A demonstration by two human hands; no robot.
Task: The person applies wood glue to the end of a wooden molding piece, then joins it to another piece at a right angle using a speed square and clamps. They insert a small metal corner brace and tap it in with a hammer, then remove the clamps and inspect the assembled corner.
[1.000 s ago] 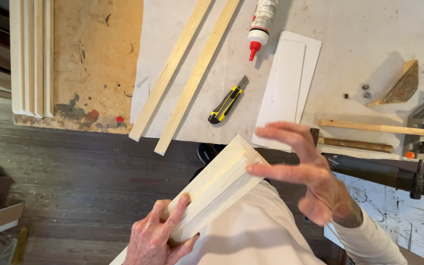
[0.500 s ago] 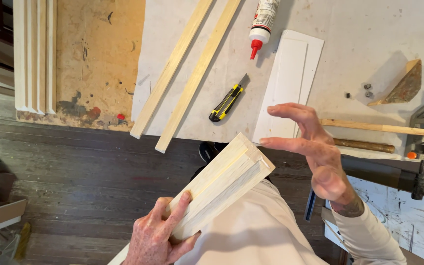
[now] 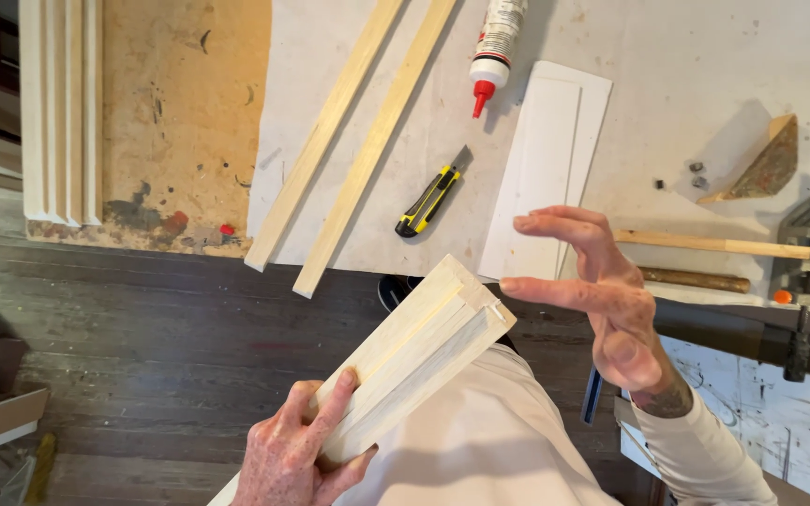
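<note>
My left hand (image 3: 294,448) grips the stacked wood strips (image 3: 414,351) off the desk's (image 3: 705,84) near edge, end raised toward my open right hand (image 3: 602,290) for inspection.

One head camera, looking steeply down at my own hands

I am seeing through a single camera on the head, so no second view is sharing the scene. It is facing down and forward, very near my left hand (image 3: 297,454) and right hand (image 3: 611,300) low in the frame, while the workbench (image 3: 705,56) is filling the top and the dark wooden floor (image 3: 142,356) is lying on the left.
</note>
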